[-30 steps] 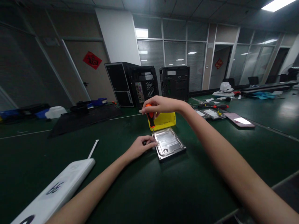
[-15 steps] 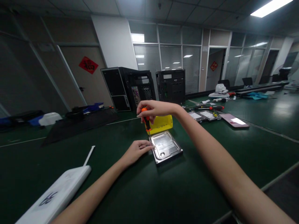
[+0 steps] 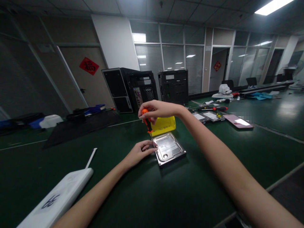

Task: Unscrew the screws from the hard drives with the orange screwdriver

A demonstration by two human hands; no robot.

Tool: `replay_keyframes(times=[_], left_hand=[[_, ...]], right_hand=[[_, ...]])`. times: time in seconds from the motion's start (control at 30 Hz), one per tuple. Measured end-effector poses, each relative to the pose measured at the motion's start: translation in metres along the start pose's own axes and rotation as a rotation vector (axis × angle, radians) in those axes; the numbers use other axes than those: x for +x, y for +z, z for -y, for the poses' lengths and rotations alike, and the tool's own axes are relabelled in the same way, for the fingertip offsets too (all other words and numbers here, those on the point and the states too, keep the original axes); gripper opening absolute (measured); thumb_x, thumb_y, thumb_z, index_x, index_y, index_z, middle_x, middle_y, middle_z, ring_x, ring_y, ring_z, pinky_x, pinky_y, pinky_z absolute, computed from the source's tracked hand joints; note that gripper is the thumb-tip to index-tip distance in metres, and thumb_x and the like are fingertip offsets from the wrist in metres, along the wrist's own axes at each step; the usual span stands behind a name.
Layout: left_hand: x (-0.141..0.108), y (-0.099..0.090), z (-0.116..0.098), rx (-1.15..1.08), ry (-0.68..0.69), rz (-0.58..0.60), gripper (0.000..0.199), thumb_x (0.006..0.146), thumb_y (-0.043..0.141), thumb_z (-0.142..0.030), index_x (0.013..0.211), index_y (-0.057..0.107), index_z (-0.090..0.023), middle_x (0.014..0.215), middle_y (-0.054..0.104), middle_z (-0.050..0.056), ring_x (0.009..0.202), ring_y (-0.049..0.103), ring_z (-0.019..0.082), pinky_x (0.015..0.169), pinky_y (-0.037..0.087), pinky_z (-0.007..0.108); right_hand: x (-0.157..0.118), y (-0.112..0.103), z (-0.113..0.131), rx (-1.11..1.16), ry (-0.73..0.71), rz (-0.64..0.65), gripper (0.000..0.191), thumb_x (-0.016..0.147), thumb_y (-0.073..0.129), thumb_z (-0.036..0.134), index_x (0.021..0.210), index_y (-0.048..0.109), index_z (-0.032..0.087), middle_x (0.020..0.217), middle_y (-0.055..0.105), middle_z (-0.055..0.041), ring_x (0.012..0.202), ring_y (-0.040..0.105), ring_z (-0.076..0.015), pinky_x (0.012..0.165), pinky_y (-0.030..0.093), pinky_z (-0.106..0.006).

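A silver hard drive [image 3: 169, 147] lies flat on the green table, label side not clearly readable. My left hand [image 3: 140, 152] is at its left edge, thumb and fingers closed on that edge beside the screwdriver tip. Above, my right hand [image 3: 155, 109] grips the orange and black handle of a screwdriver [image 3: 148, 126] from the top. The screwdriver is slightly tilted, its shaft pointing down to the drive's left edge; the exact contact of the tip is hidden by my left fingers. Directly behind the drive stands a yellow plastic holder [image 3: 165, 125].
Two black computer cases [image 3: 173, 87] stand at the back. To the right lie more hard drives [image 3: 211, 116], a screwdriver [image 3: 219, 109] and a pink phone [image 3: 238, 121]. A white power strip [image 3: 57, 199] is at front left, and a black mat [image 3: 71, 129] lies behind it.
The screwdriver handle has tipped slightly left with my right hand. My left hand stays at the drive's edge, and the drive has hardly moved.
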State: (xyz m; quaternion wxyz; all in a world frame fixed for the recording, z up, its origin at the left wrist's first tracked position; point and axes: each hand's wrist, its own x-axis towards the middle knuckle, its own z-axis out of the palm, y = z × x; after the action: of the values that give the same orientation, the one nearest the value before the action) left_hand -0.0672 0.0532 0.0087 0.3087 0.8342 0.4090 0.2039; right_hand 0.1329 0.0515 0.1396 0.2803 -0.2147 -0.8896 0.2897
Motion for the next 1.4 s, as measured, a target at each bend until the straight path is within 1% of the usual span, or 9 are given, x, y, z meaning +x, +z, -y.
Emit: replay_keyframes(times=[0.07,0.13,0.23,0.37,0.47,0.63,0.87,1.0,1.4], left_hand=[[-0.001,-0.003,0.002,0.003,0.021,0.004,0.046,0.073,0.061,-0.049,0.106,0.060,-0.016,0.069,0.047,-0.003,0.061,0.039,0.012,0.056,0.032,0.022],[-0.002,-0.005,0.003,-0.015,0.038,0.045,0.045,0.072,0.063,-0.048,0.104,0.060,-0.017,0.067,0.041,-0.004,0.060,0.036,0.011,0.055,0.029,0.021],[-0.003,-0.007,0.003,-0.018,0.035,0.089,0.043,0.072,0.063,-0.048,0.102,0.061,-0.017,0.066,0.036,-0.005,0.061,0.035,0.012,0.055,0.028,0.021],[-0.004,-0.006,0.003,-0.019,0.036,0.100,0.044,0.073,0.062,-0.048,0.104,0.060,-0.017,0.067,0.031,-0.005,0.062,0.035,0.012,0.056,0.028,0.022],[-0.003,-0.006,0.004,-0.030,0.037,0.104,0.044,0.073,0.062,-0.048,0.104,0.059,-0.018,0.067,0.032,-0.005,0.062,0.035,0.012,0.056,0.028,0.022],[-0.004,-0.007,0.002,-0.032,0.027,0.112,0.043,0.073,0.062,-0.047,0.105,0.060,-0.018,0.068,0.033,-0.005,0.063,0.036,0.013,0.057,0.028,0.023],[-0.005,-0.007,-0.002,-0.045,0.035,0.123,0.042,0.073,0.062,-0.046,0.104,0.060,-0.018,0.067,0.032,-0.005,0.063,0.035,0.012,0.057,0.028,0.023],[-0.006,-0.007,-0.003,-0.043,0.030,0.136,0.042,0.074,0.062,-0.045,0.106,0.059,-0.018,0.068,0.033,-0.005,0.063,0.036,0.013,0.058,0.028,0.023],[-0.005,-0.007,0.002,-0.038,0.064,0.140,0.040,0.075,0.062,-0.045,0.104,0.060,-0.017,0.071,0.037,-0.003,0.066,0.037,0.013,0.060,0.028,0.023]], right_hand=[[-0.002,0.000,0.003,-0.002,-0.003,-0.021,0.013,0.083,0.053,0.018,0.095,0.054,0.011,0.082,0.062,-0.0034,0.062,0.060,-0.0067,0.056,0.052,-0.016],[-0.003,0.001,0.004,0.002,0.010,-0.035,0.014,0.083,0.053,0.017,0.096,0.055,0.011,0.082,0.063,-0.0040,0.063,0.060,-0.0071,0.057,0.053,-0.017],[-0.005,0.001,0.005,-0.005,0.035,-0.040,0.014,0.083,0.052,0.016,0.096,0.055,0.011,0.084,0.064,-0.0047,0.065,0.061,-0.0075,0.057,0.053,-0.017],[-0.004,0.001,0.004,-0.011,0.040,-0.043,0.015,0.083,0.053,0.017,0.096,0.055,0.011,0.085,0.064,-0.0049,0.063,0.061,-0.0069,0.057,0.054,-0.016],[-0.003,0.000,0.000,-0.003,0.042,-0.033,0.015,0.082,0.054,0.018,0.096,0.055,0.011,0.084,0.063,-0.0044,0.062,0.060,-0.0065,0.057,0.054,-0.017],[-0.002,0.001,-0.006,-0.017,0.054,-0.017,0.017,0.083,0.053,0.019,0.097,0.055,0.011,0.086,0.063,-0.0055,0.061,0.060,-0.0067,0.052,0.053,-0.016],[-0.002,0.001,-0.006,-0.026,0.045,0.011,0.017,0.082,0.053,0.020,0.097,0.055,0.011,0.087,0.063,-0.0056,0.059,0.059,-0.0064,0.053,0.052,-0.018],[-0.003,0.001,-0.004,-0.013,0.034,-0.012,0.016,0.083,0.052,0.019,0.096,0.055,0.011,0.085,0.064,-0.0058,0.060,0.059,-0.0064,0.056,0.052,-0.017],[-0.002,0.001,-0.007,-0.006,0.021,-0.005,0.016,0.082,0.053,0.019,0.095,0.055,0.010,0.083,0.063,-0.0054,0.058,0.058,-0.0063,0.056,0.052,-0.018]])
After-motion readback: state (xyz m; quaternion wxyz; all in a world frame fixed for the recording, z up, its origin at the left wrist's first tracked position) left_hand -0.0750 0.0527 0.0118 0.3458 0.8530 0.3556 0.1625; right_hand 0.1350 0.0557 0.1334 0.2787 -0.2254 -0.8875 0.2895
